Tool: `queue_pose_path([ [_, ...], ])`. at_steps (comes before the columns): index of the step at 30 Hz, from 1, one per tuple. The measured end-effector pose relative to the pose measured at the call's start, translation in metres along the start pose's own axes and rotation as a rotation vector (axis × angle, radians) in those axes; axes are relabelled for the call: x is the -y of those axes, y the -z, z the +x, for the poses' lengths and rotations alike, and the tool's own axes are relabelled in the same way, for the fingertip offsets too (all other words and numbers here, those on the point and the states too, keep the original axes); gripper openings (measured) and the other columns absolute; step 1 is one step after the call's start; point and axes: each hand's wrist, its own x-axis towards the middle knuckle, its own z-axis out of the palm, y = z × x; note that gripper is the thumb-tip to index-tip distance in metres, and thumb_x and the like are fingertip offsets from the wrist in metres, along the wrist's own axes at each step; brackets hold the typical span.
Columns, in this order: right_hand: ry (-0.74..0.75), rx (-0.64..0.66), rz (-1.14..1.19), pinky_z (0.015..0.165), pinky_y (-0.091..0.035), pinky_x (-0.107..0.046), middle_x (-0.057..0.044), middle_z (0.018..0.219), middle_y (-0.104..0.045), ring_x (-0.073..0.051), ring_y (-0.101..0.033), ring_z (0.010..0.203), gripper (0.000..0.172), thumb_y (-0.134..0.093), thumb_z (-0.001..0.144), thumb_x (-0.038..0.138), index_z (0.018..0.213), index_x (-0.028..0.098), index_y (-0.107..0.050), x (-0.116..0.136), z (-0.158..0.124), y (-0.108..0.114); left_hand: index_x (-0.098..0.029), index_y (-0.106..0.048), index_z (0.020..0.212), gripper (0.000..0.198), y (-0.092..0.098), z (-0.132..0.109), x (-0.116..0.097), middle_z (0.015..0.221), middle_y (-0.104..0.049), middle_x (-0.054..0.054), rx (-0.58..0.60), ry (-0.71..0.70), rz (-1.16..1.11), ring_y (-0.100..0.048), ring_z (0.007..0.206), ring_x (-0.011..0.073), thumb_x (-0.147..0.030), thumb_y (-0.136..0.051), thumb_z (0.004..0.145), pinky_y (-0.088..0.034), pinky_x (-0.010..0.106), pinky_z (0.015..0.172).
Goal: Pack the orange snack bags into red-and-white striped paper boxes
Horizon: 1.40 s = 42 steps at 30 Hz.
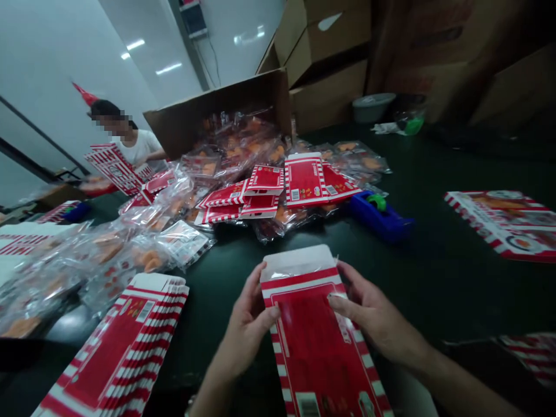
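Note:
A red carton with red-and-white striped edges (308, 341) is between my two hands, its white top flap pointing away from me. My left hand (243, 327) grips its left edge, thumb on the printed face and fingers behind. On the opposite edge my right hand (371, 313) holds it the same way. Some clear plastic shows just under the flap. To the left lies a stack of flattened striped cartons (117, 347). Beyond my hands, several filled-looking red cartons (304, 179) rest on a heap of clear plastic packets (238, 147) with orange contents.
A blue tape dispenser (380, 217) with green tape stands right of the heap. Printed red sheets (508, 223) lie at the right. An open cardboard box (217, 98), stacked boxes (330, 46) and a grey bowl (373, 107) are behind. Another person (139, 145) sits at the far left.

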Motion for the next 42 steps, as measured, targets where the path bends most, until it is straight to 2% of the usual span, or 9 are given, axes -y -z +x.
queue_pose_path([
  [3,-0.063,-0.167,0.082,0.074,-0.061,-0.047,-0.013,0.128,-0.06,-0.029,-0.068,0.096,0.097,-0.069,0.078,0.05,0.151,0.032,-0.008,-0.034,-0.007,-0.005,-0.03,-0.017,0.149,0.093,-0.011,-0.003,0.048,0.116,-0.069,0.009,-0.117,0.107,-0.164,-0.067,0.102,0.0268,-0.032,-0.075,0.077,-0.053,0.042,0.089],
  [6,-0.067,-0.204,0.025,0.079,-0.06,-0.043,-0.011,0.128,-0.06,-0.028,-0.065,0.103,0.084,-0.07,0.078,0.048,0.147,0.031,-0.026,-0.048,-0.015,-0.003,-0.026,-0.036,0.141,0.082,-0.01,-0.006,0.063,0.113,-0.07,0.008,-0.169,0.097,-0.139,-0.066,0.103,0.0253,-0.031,-0.079,0.071,-0.051,0.038,0.09],
  [10,-0.113,-0.084,-0.069,0.077,-0.06,-0.037,-0.006,0.111,-0.069,-0.025,-0.067,0.096,0.055,-0.071,0.078,0.044,0.128,0.028,-0.052,-0.046,-0.02,0.006,-0.019,-0.066,0.104,0.034,0.005,-0.011,0.052,0.098,-0.073,0.004,-0.155,0.119,0.061,-0.064,0.09,0.0192,-0.039,-0.072,0.077,-0.05,0.028,0.082],
  [16,0.11,-0.228,-0.406,0.076,-0.056,-0.033,-0.005,0.096,-0.07,-0.024,-0.065,0.091,0.025,-0.068,0.079,0.045,0.083,0.021,-0.069,-0.038,-0.012,0.01,-0.015,-0.065,0.072,0.021,0.013,-0.005,0.045,0.079,-0.065,0.0,-0.112,0.126,0.065,-0.057,0.072,0.0131,-0.032,-0.076,0.072,-0.045,0.023,0.07],
  [22,0.133,-0.149,-0.45,0.066,-0.053,-0.029,-0.002,0.091,-0.066,-0.018,-0.064,0.079,0.025,-0.065,0.082,0.038,0.103,0.025,-0.061,-0.023,-0.003,0.002,-0.019,-0.064,0.092,0.024,0.01,0.002,0.04,0.077,-0.058,-0.003,-0.117,0.096,0.005,-0.052,0.068,0.0097,-0.015,-0.068,0.07,-0.041,0.019,0.064],
  [27,0.177,-0.018,-0.618,0.072,-0.047,-0.026,-0.001,0.09,-0.064,-0.016,-0.061,0.082,0.02,-0.057,0.089,0.037,0.078,0.022,-0.063,-0.017,-0.004,-0.003,-0.015,-0.06,0.072,0.002,0.006,-0.005,0.04,0.073,-0.059,-0.001,-0.11,0.094,0.091,-0.05,0.066,0.0103,-0.014,-0.059,0.072,-0.04,0.021,0.063],
  [36,0.106,0.001,-0.727,0.068,-0.046,-0.027,-0.003,0.091,-0.065,-0.016,-0.062,0.079,0.023,-0.06,0.081,0.026,0.06,0.019,-0.052,0.005,-0.013,-0.009,-0.016,-0.059,0.082,0.024,-0.011,0.004,0.028,0.074,-0.054,-0.003,0.043,0.155,0.207,-0.046,0.065,0.0096,-0.028,-0.076,0.069,-0.037,0.021,0.06],
  [39,0.045,0.013,-0.722,0.067,-0.048,-0.028,-0.003,0.089,-0.066,-0.018,-0.063,0.08,0.011,-0.065,0.076,0.03,0.079,0.021,-0.061,0.019,-0.009,-0.007,-0.015,-0.065,0.091,0.022,-0.011,0.007,0.016,0.082,-0.059,0.0,0.18,0.145,0.28,-0.05,0.072,0.0117,-0.027,-0.071,0.073,-0.039,0.023,0.065],
  [42,-0.086,0.098,-0.67,0.063,-0.05,-0.028,-0.005,0.089,-0.07,-0.02,-0.065,0.079,0.027,-0.062,0.08,0.041,0.098,0.021,-0.066,0.025,-0.004,-0.005,-0.015,-0.068,0.082,0.014,-0.01,0.008,0.007,0.081,-0.06,0.001,0.223,0.102,0.349,-0.051,0.071,0.012,-0.025,-0.069,0.074,-0.04,0.023,0.065],
])
